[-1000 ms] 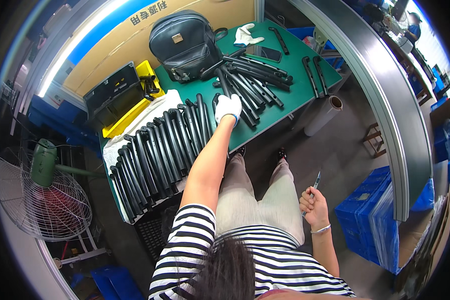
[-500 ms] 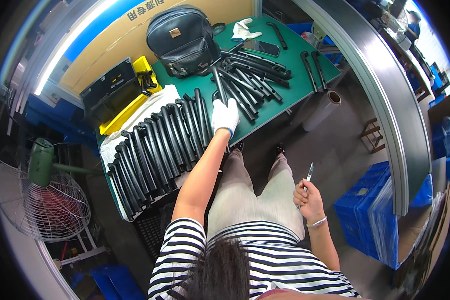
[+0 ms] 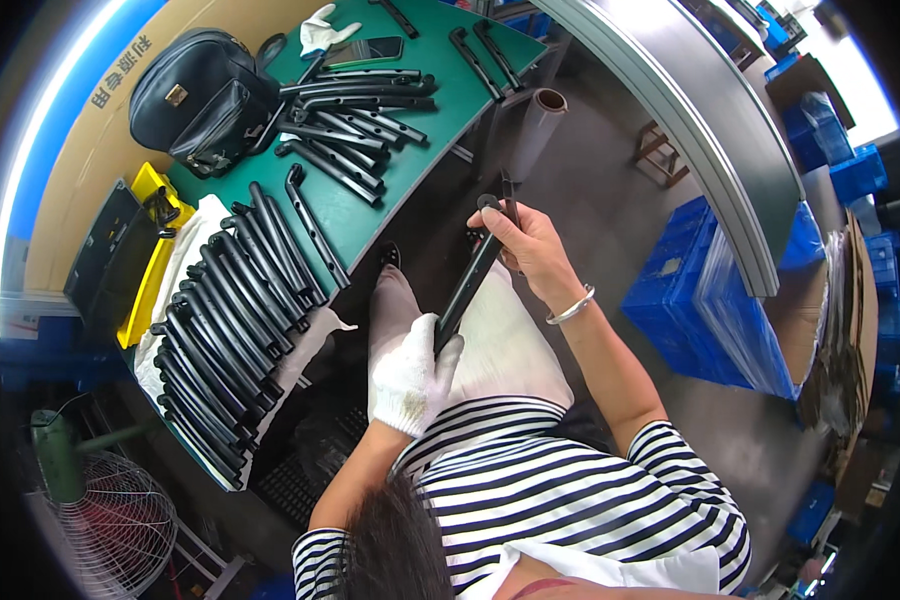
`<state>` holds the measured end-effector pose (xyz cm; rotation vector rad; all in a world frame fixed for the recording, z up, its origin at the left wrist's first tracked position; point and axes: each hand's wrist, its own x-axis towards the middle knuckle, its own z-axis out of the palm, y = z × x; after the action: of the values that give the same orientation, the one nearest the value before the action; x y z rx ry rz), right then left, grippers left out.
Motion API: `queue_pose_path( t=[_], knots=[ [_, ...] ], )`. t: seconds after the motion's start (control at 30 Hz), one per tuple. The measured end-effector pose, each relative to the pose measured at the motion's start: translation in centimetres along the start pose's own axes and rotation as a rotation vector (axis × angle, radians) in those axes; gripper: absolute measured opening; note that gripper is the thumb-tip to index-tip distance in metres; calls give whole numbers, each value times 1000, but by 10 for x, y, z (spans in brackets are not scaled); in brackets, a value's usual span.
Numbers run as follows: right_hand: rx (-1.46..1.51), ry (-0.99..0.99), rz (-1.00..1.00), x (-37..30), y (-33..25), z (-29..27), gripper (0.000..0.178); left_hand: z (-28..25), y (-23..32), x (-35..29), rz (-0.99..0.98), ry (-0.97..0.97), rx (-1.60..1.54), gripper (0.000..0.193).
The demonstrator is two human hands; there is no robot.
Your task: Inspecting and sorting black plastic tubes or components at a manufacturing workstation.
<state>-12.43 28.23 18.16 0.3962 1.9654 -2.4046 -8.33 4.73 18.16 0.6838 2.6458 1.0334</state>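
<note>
My left hand (image 3: 408, 378), in a white knit glove, grips the lower end of a black tube (image 3: 467, 288) held slanting above my lap. At the tube's upper end, its round head shows by my bare right hand (image 3: 538, 258). Closed fingers of that hand hold a slim craft knife (image 3: 511, 196), its tip pointing up; the fingers partly hide the knife and the tube end. On the table to the left, several similar black tubes (image 3: 225, 310) lie side by side on a white cloth (image 3: 322, 338). One lone tube (image 3: 315, 228) rests beside that row.
The green table (image 3: 425, 165) carries a loose pile of tubes (image 3: 355, 120), a black backpack (image 3: 200, 105), a phone (image 3: 365, 50), a white glove (image 3: 322, 32) and a yellow bin (image 3: 148, 290). A fan (image 3: 110, 510) stands lower left; blue crates (image 3: 685, 300) stand right.
My left hand has brought a tube off the table to above my lap. My right hand, still with the knife, has moved up to the tube's end. The view has turned right.
</note>
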Motion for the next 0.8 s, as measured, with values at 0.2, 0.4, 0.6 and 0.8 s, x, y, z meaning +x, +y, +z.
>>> queue_pose_path(
  t=[0.2, 0.4, 0.6, 0.8],
  knots=[
    [24, -115, 14, -25, 16, 8, 27, -13, 7, 25, -210, -438, -467, 41],
    [164, -309, 29, -60, 24, 21, 31, -28, 18, 50, -590, -867, -1370, 36],
    [54, -239, -58, -59, 15, 18, 28, -25, 25, 35, -439, -643, -1063, 36],
    [3, -156, -128, -60, 14, 27, 19, -20, 30, 24, -400, -473, -749, 27]
  ],
)
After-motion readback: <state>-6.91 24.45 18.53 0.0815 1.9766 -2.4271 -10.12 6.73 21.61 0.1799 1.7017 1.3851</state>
